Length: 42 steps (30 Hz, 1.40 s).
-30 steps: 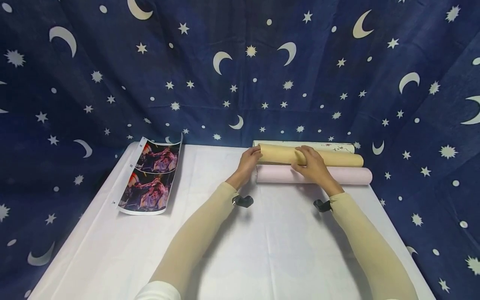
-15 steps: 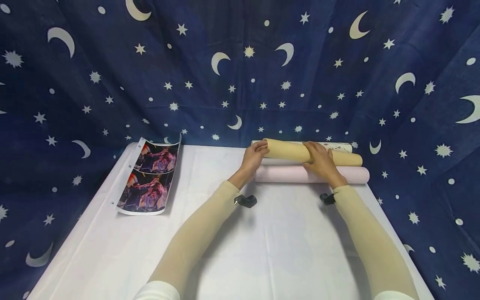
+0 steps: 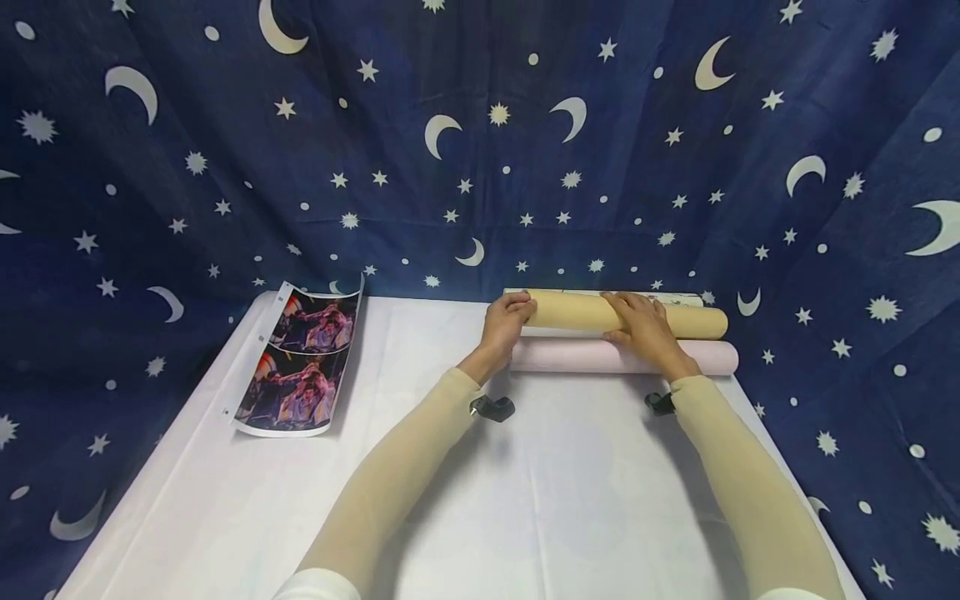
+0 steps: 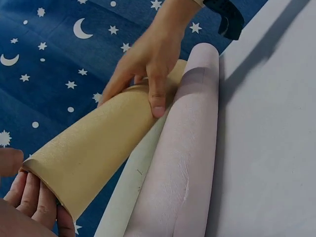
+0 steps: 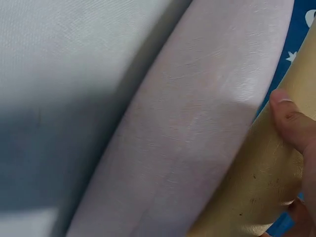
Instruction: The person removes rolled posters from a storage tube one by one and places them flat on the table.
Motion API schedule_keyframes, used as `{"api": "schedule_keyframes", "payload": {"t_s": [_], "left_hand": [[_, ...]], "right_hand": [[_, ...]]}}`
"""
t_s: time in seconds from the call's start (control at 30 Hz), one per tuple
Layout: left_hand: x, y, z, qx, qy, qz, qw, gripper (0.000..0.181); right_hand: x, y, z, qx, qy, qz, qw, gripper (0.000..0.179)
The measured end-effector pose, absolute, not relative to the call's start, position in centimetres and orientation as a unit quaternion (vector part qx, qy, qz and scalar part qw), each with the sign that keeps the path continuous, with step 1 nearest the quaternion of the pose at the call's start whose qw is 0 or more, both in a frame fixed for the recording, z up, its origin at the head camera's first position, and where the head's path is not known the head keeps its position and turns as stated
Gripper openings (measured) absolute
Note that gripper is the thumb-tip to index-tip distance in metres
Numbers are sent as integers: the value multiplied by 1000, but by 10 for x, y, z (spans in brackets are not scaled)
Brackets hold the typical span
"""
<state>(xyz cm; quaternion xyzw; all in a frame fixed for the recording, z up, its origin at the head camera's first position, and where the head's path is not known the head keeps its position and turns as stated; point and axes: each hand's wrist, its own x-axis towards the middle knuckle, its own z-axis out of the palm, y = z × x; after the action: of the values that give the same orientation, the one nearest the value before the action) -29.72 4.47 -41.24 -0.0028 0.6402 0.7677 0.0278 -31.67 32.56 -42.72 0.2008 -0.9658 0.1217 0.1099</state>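
A yellow wallpaper roll lies along the back right, its left end lifted off the neighbouring rolls in the left wrist view. My left hand grips that open end, fingers tucked inside the rim and thumb outside. Farther right, my right hand holds the same roll from above, with its thumb on the front side. In front of it lies a pink wallpaper roll with an embossed surface. Behind, partly hidden, is a cream patterned roll.
A curled printed sheet with two colourful pictures lies at the back left of the white-covered table. A dark blue curtain with moons and stars rises right behind the rolls and along both sides.
The yellow roll's left end has risen and then come down slightly, with my left hand on it. My right hand has slid a little to the right along the roll.
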Motion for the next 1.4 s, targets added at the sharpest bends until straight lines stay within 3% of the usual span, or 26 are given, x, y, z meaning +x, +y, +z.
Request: {"api": "schedule_keyframes", "payload": {"t_s": [0.63, 1.07, 1.4], "left_hand": [[-267, -6, -411, 31, 650, 758, 43, 21], [-226, -35, -418, 19, 661, 748, 48, 22], [-205, -57, -433, 15, 692, 719, 58, 23]], "right_hand": [[-278, 295, -405, 253, -948, 59, 187, 78], [-238, 269, -412, 269, -943, 68, 182, 78], [-213, 251, -424, 258, -953, 76, 139, 77]]}}
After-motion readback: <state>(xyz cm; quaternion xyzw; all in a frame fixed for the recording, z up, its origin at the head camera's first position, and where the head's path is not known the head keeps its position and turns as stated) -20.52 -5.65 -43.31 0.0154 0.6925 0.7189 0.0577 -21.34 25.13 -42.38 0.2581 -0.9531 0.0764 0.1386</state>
